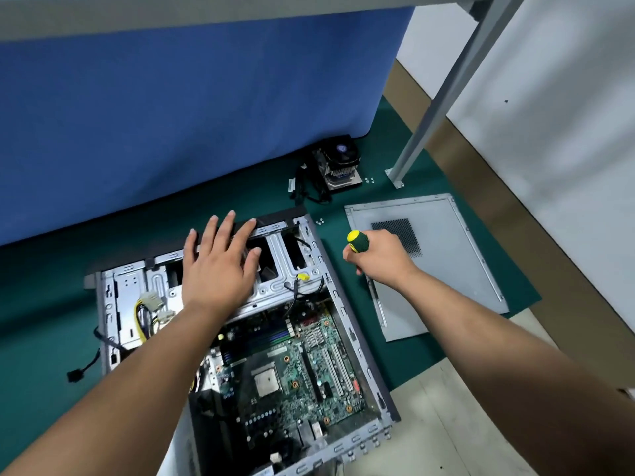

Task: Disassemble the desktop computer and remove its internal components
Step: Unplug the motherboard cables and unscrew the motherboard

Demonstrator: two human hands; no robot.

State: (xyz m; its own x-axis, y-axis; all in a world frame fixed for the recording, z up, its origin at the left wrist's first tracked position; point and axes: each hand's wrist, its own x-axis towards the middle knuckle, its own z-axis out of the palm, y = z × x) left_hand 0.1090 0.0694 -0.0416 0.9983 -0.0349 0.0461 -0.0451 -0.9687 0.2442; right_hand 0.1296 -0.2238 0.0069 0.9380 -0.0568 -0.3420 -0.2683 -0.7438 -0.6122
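Motherboard (pixel 292 376) lies exposed; left hand (pixel 220 266) rests flat, fingers spread, on drive cage (pixel 275 286); right hand (pixel 381 255) at three o'clock grips screwdriver (pixel 357 240).

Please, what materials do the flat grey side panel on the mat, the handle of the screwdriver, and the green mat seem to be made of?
Flat grey side panel: probably painted sheet metal, matte, with folded edges and a punched vent grid.
Yellow-and-green screwdriver handle, gripped by the right hand: seems moulded plastic or rubber, slightly glossy on the yellow cap.
Dark green mat: looks like rubber or vinyl, smooth, matte and thin; I cannot tell which.
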